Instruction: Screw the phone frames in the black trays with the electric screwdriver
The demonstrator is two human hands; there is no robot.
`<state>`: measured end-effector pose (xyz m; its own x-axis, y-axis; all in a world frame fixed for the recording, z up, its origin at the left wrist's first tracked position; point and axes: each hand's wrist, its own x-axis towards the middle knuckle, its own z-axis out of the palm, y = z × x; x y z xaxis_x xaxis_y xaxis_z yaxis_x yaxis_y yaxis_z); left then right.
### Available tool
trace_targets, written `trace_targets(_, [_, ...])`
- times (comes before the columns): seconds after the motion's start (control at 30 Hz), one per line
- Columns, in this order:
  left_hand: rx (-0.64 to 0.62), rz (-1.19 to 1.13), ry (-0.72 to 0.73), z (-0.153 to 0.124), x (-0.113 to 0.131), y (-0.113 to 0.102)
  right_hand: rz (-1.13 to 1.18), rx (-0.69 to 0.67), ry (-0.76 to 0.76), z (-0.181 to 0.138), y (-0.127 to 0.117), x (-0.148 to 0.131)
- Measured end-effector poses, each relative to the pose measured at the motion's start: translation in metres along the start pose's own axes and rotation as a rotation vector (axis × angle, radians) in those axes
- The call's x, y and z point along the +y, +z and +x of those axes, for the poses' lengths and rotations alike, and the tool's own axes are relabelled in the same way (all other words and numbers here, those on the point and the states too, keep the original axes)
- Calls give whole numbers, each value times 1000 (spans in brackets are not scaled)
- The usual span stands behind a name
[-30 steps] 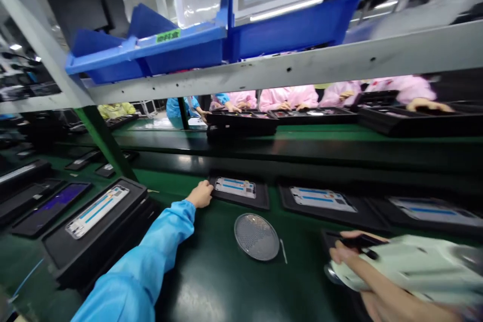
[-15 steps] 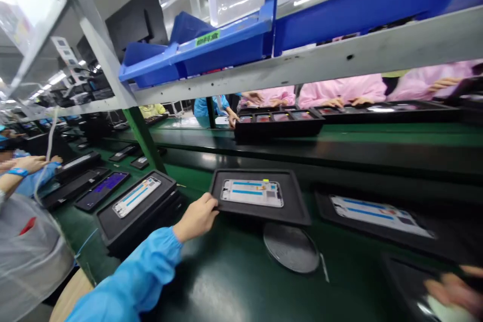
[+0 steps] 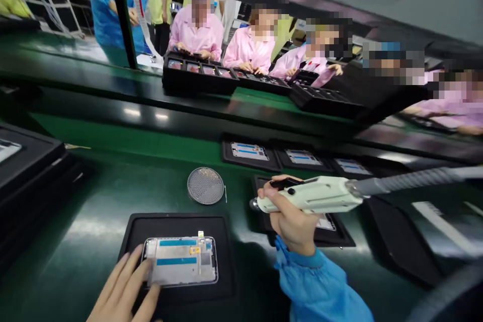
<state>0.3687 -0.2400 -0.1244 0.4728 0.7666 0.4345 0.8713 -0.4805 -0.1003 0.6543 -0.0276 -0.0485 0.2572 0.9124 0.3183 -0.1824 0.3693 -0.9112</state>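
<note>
My left hand (image 3: 126, 287) reaches in from the bottom edge with its fingers spread. Its fingertips rest at the left end of a silver phone frame (image 3: 177, 275), which carries two blue strips and an orange flex piece. The frame lies in a black tray (image 3: 226, 282) on the green bench. To the right, my right hand (image 3: 292, 216) is wrapped around a pale green air gun (image 3: 324, 193) with a metal nozzle and a grey corrugated hose (image 3: 411, 181). The nozzle points left, apart from the phone frame. Behind the gun, another tray (image 3: 339, 239) with a phone frame is partly hidden.
A round mesh-topped dish (image 3: 206, 186) and a thin white stick (image 3: 225, 193) lie beyond the tray. Stacked trays (image 3: 30, 171) stand at left. More trays with phone frames (image 3: 249, 152) line the back. Co-workers in pink (image 3: 196, 30) sit across the bench.
The view has swung right and down. A tray with a phone frame now lies in front of me. My left hand has moved from a tray's edge onto the frame; my right hand now shows the air gun.
</note>
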Motion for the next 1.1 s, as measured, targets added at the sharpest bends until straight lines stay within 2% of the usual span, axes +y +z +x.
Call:
trace_targets(0.07, [-72,-102,149,38,-7,-5,31,-47,34,1,15,3])
trace_targets(0.13, [-232,-222,212,70,-16,-8,11,-89,55,1,30,10])
trace_targets(0.2, [-377,-321,237,90,-21,-6,-1,-128,77,2,45,20])
trace_targets(0.27, [-434,-370,265,99,-23,2,-4,-160,93,1,58,30])
trace_targets(0.33, [-403,-378,282,101,-21,12,-9,-182,108,0,68,39])
trace_targets(0.43, [-287,-380,270,102,-19,25,-25,-201,135,-3,75,47])
trace_targets(0.57, [-211,-386,267,104,-18,29,-34,-222,159,-7,77,49])
trace_targets(0.87, [-187,-466,293,101,-18,24,-41,-237,183,-12,73,54])
trace_targets(1.1, [-229,-366,251,96,-6,17,-43,-217,198,-12,73,53])
